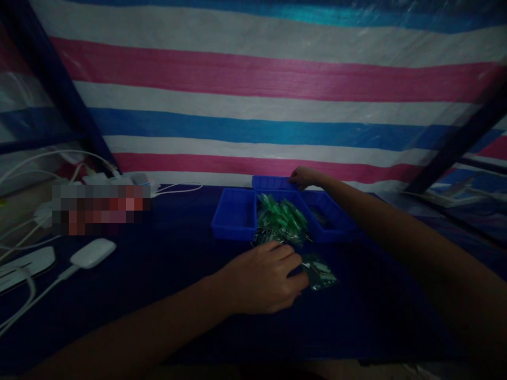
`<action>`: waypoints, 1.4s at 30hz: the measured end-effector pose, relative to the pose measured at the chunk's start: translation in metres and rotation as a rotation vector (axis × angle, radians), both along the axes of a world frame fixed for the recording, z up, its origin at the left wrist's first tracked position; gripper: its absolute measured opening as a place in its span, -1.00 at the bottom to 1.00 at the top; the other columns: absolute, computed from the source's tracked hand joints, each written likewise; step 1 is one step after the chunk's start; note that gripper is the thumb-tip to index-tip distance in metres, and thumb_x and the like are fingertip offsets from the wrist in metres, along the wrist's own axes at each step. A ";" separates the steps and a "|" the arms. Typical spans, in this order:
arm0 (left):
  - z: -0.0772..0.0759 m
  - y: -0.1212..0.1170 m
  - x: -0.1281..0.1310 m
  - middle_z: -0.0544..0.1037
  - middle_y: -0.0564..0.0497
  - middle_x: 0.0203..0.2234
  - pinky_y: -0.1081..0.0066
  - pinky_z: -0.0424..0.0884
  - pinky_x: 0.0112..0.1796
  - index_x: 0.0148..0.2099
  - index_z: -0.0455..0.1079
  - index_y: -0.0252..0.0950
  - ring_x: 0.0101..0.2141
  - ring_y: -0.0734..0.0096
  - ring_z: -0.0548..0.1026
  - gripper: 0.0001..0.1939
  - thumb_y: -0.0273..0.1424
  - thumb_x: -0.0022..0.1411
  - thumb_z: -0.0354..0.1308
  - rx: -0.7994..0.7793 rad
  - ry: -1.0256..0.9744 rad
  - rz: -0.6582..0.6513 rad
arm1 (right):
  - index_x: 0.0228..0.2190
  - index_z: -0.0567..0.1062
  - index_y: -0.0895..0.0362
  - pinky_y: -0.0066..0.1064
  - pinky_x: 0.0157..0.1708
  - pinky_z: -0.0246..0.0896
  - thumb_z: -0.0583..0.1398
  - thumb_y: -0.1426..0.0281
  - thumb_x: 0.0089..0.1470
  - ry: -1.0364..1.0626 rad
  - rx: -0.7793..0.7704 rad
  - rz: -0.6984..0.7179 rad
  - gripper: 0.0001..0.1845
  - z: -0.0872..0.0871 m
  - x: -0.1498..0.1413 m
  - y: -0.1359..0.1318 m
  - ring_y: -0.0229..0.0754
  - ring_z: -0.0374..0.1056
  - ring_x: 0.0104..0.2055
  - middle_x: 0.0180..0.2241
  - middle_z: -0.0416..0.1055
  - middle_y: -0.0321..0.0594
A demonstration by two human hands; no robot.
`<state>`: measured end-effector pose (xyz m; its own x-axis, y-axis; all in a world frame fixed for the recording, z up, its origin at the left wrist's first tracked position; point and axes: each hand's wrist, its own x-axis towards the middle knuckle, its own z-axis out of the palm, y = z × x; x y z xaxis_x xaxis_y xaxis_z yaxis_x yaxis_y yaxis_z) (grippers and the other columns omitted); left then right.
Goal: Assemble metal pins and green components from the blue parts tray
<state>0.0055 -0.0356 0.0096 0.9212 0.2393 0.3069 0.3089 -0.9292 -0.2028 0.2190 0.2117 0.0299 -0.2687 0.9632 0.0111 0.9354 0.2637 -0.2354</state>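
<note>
Green crinkled packets (282, 215) lie heaped between boxy blue trays (235, 211).

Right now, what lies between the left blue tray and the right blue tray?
A heap of shiny green items lies between the left tray and the right tray, as the head view shows.

Dark blue tabletop (174, 295) bears blue trays (233, 233), clear bag (320, 272), white corded block (94, 253).

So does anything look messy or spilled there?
Maybe the green heap: it seems loose on the table, between the blue trays instead of neatly in one. A small bag lies apart, by the left hand. I see nothing broken, but it's dim.
</note>
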 end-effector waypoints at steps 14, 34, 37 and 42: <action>-0.015 0.007 -0.020 0.39 0.04 -0.49 0.46 0.27 -0.57 -0.31 0.27 -0.31 -0.51 0.40 0.42 -0.82 -0.64 0.07 -0.06 -0.187 0.126 0.385 | -0.18 0.41 0.17 -0.41 -0.34 0.21 0.08 0.35 0.03 -0.158 0.157 0.277 -0.70 0.036 0.040 -0.101 -0.18 0.38 -0.29 -0.27 0.46 -0.12; -0.010 -0.019 0.019 0.39 0.00 -0.28 0.44 0.29 -0.57 -0.13 0.25 -0.25 -0.42 0.36 0.39 -0.81 -0.32 0.21 -0.05 0.002 0.091 0.131 | -0.17 0.40 0.20 -0.38 -0.35 0.15 -0.02 0.42 0.09 -0.104 0.559 0.260 -0.70 0.026 -0.002 -0.134 -0.15 0.37 -0.29 -0.28 0.46 -0.05; -0.015 -0.023 0.034 0.36 -0.03 -0.16 0.44 0.30 -0.56 -0.05 0.22 -0.23 -0.36 0.35 0.39 -0.74 -0.28 0.24 -0.08 -0.004 0.083 0.119 | -0.27 0.46 0.19 -0.39 -0.36 0.15 0.01 0.44 0.08 -0.231 0.344 0.380 -0.75 0.011 -0.021 -0.137 -0.16 0.38 -0.35 -0.40 0.48 -0.08; -0.020 -0.019 0.047 0.40 -0.01 -0.32 0.46 0.26 -0.58 -0.04 0.22 -0.31 -0.37 0.37 0.37 -0.76 -0.44 0.27 -0.13 0.012 0.091 0.110 | -0.08 0.37 0.20 -0.31 -0.17 0.16 -0.02 0.32 0.14 -0.074 0.395 0.440 -0.64 0.007 -0.008 -0.151 -0.12 0.33 -0.15 -0.16 0.41 -0.04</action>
